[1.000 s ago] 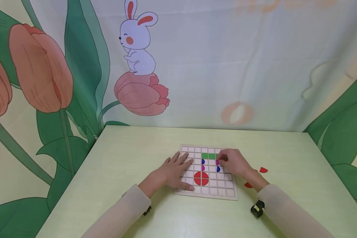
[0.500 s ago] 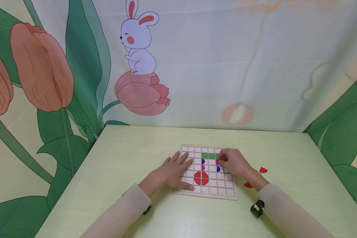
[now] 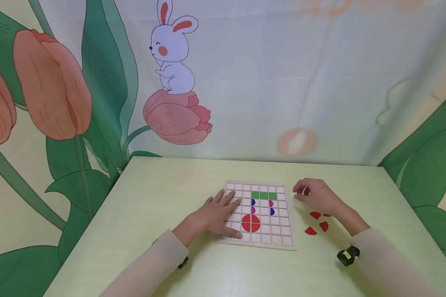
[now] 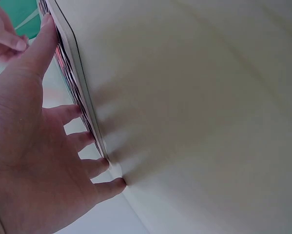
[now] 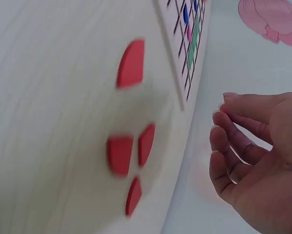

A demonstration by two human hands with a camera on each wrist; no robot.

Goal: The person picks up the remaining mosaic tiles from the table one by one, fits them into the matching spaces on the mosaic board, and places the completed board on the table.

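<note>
My left hand [image 3: 220, 214] lies flat with spread fingers across the left side of a white gridded board [image 3: 286, 232]. In the left wrist view its fingertips [image 4: 101, 167] reach the board's edge. On the board sit a red disc of quarter pieces [image 3: 250, 223], a row of green squares [image 3: 264, 195], and small blue [image 3: 272, 211] and magenta [image 3: 271, 203] half-round pieces. Right of the board, my right hand [image 3: 317, 196] hovers above the table, fingers loosely bent, nothing visible between thumb and fingertips. Several loose red quarter-circle pieces [image 5: 120, 155] lie below it.
The pale table [image 3: 171, 185] runs back to a hanging cloth [image 3: 245, 103] printed with tulips and a rabbit. Black wrist devices [image 3: 348, 255] sit under both cuffs.
My right hand has left the magenta piece on the board and moved right, off the board. The third green square and more loose red pieces now show. The left hand stays put.
</note>
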